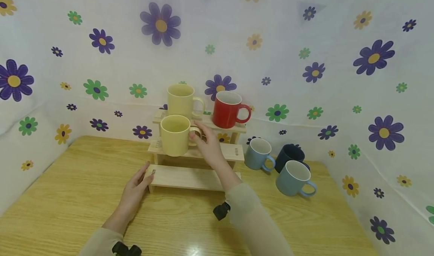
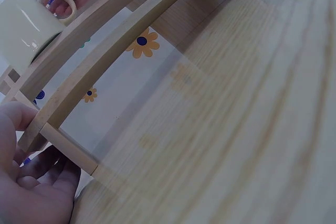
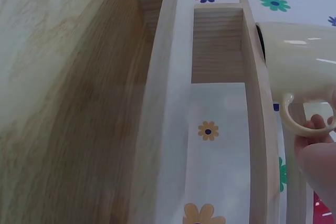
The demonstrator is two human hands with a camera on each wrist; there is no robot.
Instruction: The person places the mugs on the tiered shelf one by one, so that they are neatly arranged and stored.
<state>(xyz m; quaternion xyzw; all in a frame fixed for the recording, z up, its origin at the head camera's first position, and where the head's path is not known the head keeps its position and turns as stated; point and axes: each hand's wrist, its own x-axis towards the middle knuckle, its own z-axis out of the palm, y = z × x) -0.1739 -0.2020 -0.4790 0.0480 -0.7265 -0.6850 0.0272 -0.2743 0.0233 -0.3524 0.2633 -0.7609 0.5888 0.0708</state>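
Observation:
A three-tier wooden rack [image 1: 190, 177] stands on the table. My right hand [image 1: 207, 143] pinches the handle of a pale yellow mug [image 1: 174, 137], which is upright at the left end of the middle tier. In the right wrist view, the fingers [image 3: 315, 129] pass through the handle loop, and the mug's base is right at the shelf edge. At the left end of the lowest tier, my left hand [image 1: 135, 188] grips the rack's corner, the thumb near the top board and the fingers beside the leg. The left wrist view shows this corner between thumb and fingers [image 2: 52, 177].
On the top tier sit another yellow mug [image 1: 180, 99] and a red mug [image 1: 226, 111]. Right of the rack, two light blue mugs, one behind [image 1: 258, 153] and one in front [image 1: 292, 179], flank a dark blue mug [image 1: 288, 154]. Flowered cloth [image 1: 237, 30] hangs behind.

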